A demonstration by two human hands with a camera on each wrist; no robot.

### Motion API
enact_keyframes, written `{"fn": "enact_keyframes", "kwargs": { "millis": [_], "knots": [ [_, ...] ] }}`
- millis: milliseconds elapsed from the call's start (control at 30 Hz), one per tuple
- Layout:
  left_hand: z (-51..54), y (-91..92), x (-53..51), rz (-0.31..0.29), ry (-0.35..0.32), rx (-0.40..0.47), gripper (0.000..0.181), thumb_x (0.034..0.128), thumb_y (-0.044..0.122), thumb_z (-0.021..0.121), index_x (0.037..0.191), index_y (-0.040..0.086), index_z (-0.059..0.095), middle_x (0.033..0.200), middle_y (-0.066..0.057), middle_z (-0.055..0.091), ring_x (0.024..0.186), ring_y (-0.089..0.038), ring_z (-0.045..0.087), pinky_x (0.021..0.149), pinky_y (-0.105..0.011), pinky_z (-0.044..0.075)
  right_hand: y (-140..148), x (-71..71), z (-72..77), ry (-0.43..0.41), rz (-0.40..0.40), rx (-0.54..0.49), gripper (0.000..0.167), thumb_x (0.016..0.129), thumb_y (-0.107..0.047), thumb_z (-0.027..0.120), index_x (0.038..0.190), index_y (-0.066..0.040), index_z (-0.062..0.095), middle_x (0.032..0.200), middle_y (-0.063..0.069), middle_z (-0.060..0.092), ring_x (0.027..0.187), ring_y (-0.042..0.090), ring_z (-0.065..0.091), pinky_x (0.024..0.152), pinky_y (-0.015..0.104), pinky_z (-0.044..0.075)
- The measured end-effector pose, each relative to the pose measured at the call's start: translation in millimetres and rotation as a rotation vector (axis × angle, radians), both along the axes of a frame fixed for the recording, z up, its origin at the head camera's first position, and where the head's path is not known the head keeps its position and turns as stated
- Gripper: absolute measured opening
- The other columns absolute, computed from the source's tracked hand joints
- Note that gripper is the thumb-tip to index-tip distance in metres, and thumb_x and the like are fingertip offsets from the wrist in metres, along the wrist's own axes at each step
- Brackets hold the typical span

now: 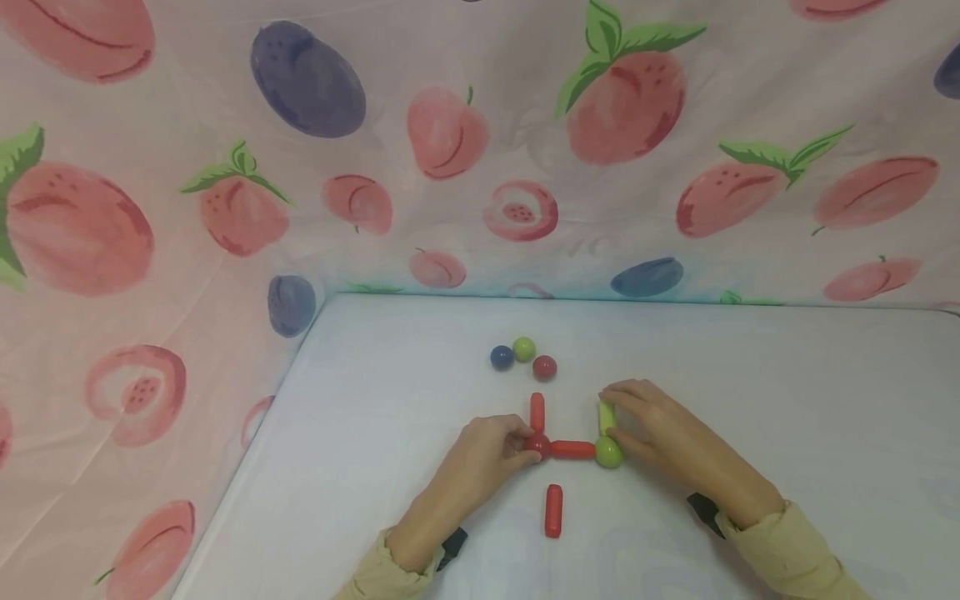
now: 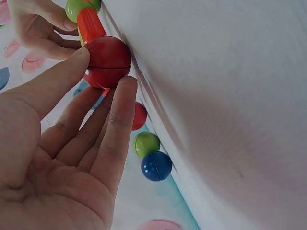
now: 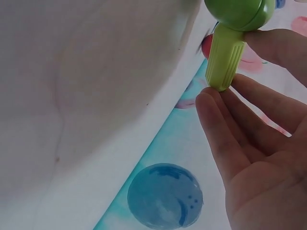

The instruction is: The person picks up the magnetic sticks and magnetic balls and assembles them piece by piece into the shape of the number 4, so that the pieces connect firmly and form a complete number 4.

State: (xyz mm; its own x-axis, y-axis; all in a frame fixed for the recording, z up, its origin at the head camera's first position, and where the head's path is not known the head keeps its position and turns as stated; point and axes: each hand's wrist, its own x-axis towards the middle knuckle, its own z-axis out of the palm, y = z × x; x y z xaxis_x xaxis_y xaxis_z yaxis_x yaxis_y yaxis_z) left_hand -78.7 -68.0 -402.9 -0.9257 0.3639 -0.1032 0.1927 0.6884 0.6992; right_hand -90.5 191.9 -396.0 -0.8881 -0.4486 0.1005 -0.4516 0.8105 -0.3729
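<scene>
A cloth printed with fruit (image 1: 135, 392) hung well to the left of the left hand (image 1: 480, 458) and rose behind the far edge of the desk (image 1: 360, 375). A beige sleeve (image 1: 393, 575) lay behind the left hand, with a small black object (image 1: 452, 548) at that wrist. The left hand's thumb and fingertips pinched a red ball (image 1: 537, 447). Beyond that hand on the desk sat a blue ball (image 1: 502, 357), and just to its right a loose green ball (image 1: 523, 348). Directly ahead of the left hand's fingertips, a far red stick (image 1: 537, 412) ran away from the pinched ball. Past its far end lay a loose red ball (image 1: 544, 367). Nearer the person than both hands, and between them, lay a loose red stick (image 1: 553, 511), apart from the rest. Between the hands, a middle red stick (image 1: 572, 450) joined the pinched ball to a joined green ball (image 1: 609, 452), just beside the right hand (image 1: 663, 433). That hand was clamped on a green stick (image 1: 606, 417), fingertips at its far end and thumb where it met the ball.
</scene>
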Motion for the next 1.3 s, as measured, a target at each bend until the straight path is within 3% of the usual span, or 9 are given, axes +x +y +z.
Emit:
{"fn": "enact_keyframes", "kwargs": {
  "millis": [867,1300],
  "knots": [
    [-1.4,0.1,-0.8,-0.01,0.013,0.002,0.027,0.0822,0.02,0.082,0.107,0.012,0.074,0.087,0.007,0.073,0.074,-0.002,0.058,0.072,-0.016,0.052,1,-6.8,-9.5,-0.001,0.02,-0.014,0.042,0.085,-0.014,0.077,0.123,0.0,0.065,0.122,0.015,0.064,0.117,0.033,0.06,0.098,0.05,0.05],
    [-2.1,0.8,-0.7,-0.009,0.01,-0.002,0.026,0.0823,0.019,0.081,0.106,0.012,0.074,0.085,0.007,0.072,0.073,-0.002,0.057,0.07,-0.017,0.051,-6,-13.5,-2.3,-0.048,0.012,0.015,0.045,0.086,-0.019,0.077,0.125,-0.002,0.064,0.126,0.014,0.063,0.119,0.032,0.058,0.099,0.05,0.05]
  ]
}}
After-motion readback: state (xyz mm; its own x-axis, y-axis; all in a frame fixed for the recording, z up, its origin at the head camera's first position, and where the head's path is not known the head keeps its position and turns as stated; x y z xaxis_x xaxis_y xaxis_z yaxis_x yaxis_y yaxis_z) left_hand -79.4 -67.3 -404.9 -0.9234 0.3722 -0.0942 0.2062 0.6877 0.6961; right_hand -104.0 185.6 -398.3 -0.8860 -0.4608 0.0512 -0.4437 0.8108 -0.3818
